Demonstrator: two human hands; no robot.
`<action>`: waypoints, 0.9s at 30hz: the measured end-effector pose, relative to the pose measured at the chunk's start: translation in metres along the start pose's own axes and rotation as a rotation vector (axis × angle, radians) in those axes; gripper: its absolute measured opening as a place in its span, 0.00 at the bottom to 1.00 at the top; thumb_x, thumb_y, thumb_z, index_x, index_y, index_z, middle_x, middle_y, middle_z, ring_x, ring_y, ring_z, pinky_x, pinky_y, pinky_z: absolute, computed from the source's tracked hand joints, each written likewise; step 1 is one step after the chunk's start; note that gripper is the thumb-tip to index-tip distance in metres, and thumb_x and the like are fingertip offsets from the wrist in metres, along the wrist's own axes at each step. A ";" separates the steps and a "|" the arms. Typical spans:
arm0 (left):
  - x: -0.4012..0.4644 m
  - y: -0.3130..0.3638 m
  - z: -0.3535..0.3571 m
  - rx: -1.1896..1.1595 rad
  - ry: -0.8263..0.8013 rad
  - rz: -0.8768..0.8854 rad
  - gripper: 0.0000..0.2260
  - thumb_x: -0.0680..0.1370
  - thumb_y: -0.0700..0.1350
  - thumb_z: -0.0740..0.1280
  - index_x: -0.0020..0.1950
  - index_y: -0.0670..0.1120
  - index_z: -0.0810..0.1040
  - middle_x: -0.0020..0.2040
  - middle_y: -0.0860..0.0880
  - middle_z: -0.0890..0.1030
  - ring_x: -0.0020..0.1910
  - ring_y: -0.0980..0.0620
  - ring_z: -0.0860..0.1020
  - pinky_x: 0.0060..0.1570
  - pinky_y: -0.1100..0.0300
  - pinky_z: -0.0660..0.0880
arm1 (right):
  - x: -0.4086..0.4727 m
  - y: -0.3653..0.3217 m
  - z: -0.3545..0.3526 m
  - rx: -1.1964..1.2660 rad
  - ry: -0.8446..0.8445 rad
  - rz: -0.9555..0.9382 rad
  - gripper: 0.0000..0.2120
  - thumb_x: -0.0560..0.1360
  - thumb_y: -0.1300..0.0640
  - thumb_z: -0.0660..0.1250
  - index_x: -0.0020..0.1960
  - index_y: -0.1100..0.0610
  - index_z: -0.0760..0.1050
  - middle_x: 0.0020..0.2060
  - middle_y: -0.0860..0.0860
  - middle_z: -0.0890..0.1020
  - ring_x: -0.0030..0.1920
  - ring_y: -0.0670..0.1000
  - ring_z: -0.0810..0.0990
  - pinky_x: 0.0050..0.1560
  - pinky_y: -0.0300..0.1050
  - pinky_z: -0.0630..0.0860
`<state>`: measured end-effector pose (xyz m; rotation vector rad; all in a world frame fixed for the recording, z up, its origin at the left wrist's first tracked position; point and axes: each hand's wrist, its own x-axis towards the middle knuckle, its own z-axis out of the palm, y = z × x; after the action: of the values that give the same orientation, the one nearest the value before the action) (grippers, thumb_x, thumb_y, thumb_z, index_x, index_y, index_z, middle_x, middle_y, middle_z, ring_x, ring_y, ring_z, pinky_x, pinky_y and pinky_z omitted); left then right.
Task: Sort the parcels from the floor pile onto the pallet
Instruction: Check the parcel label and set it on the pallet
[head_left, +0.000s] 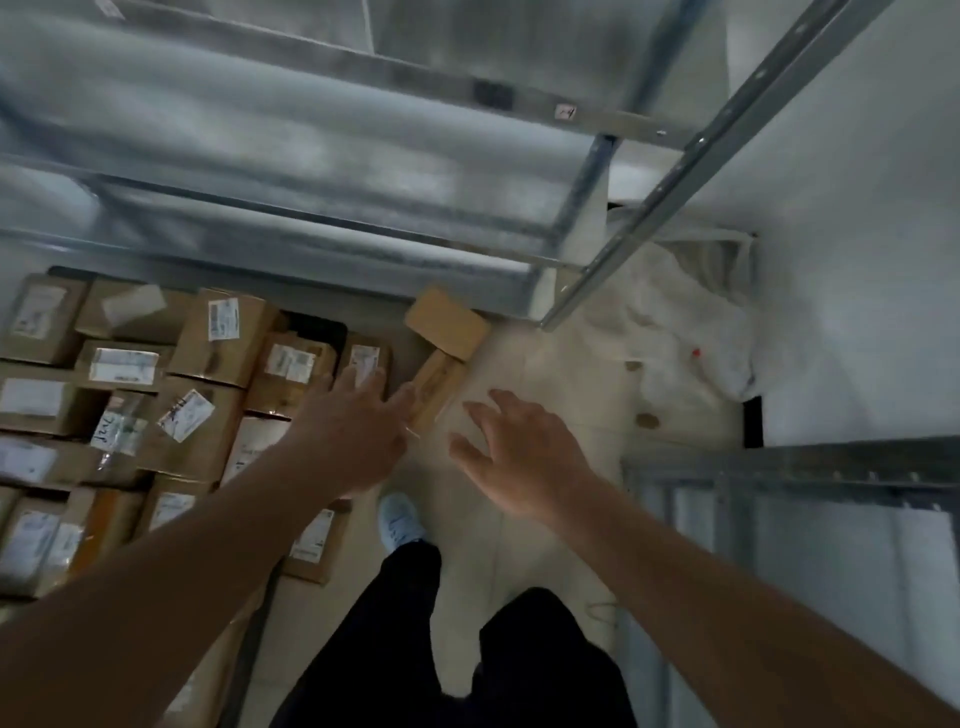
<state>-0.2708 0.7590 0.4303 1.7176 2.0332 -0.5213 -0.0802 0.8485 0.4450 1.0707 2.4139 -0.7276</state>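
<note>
Both hands reaching down, holding nothing — left hand (358, 431) fingers spread, hovering over small brown parcel (435, 387) lying on floor; right hand (519, 457) fingers apart, just beside. Second parcel (448, 322) leaning at shelf foot. Labelled boxes (156, 395) crowding left — metal shelving (311, 171) overhanging. White bag (675, 332) lying right.

One head-worn wide-angle camera looks steeply down from standing height. Both forearms reach forward from the near edge; labelled parcels (208, 384) fill the left, metal shelving (291, 156) the far side, floor (540, 374) below.
</note>
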 end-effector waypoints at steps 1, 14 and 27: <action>0.023 -0.006 0.010 -0.007 -0.018 -0.001 0.29 0.83 0.61 0.54 0.82 0.54 0.51 0.81 0.42 0.60 0.78 0.38 0.62 0.72 0.39 0.64 | 0.025 0.004 0.008 0.011 -0.014 0.011 0.33 0.81 0.31 0.48 0.79 0.47 0.66 0.78 0.55 0.67 0.74 0.61 0.70 0.71 0.60 0.67; 0.304 -0.030 0.261 -0.278 -0.210 -0.164 0.26 0.82 0.58 0.60 0.79 0.56 0.58 0.75 0.46 0.66 0.73 0.43 0.68 0.67 0.42 0.71 | 0.346 0.129 0.222 0.154 -0.282 0.083 0.26 0.84 0.43 0.55 0.80 0.49 0.64 0.75 0.53 0.69 0.70 0.59 0.74 0.68 0.59 0.73; 0.461 -0.020 0.444 -0.428 -0.213 -0.317 0.46 0.73 0.61 0.75 0.80 0.60 0.48 0.78 0.40 0.58 0.76 0.35 0.62 0.69 0.35 0.70 | 0.494 0.219 0.398 0.374 -0.414 0.139 0.37 0.81 0.44 0.62 0.85 0.44 0.49 0.77 0.53 0.66 0.72 0.54 0.71 0.62 0.44 0.64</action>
<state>-0.3211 0.8974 -0.1922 1.0563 2.0829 -0.3163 -0.1638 1.0086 -0.2013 1.0813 1.8782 -1.2471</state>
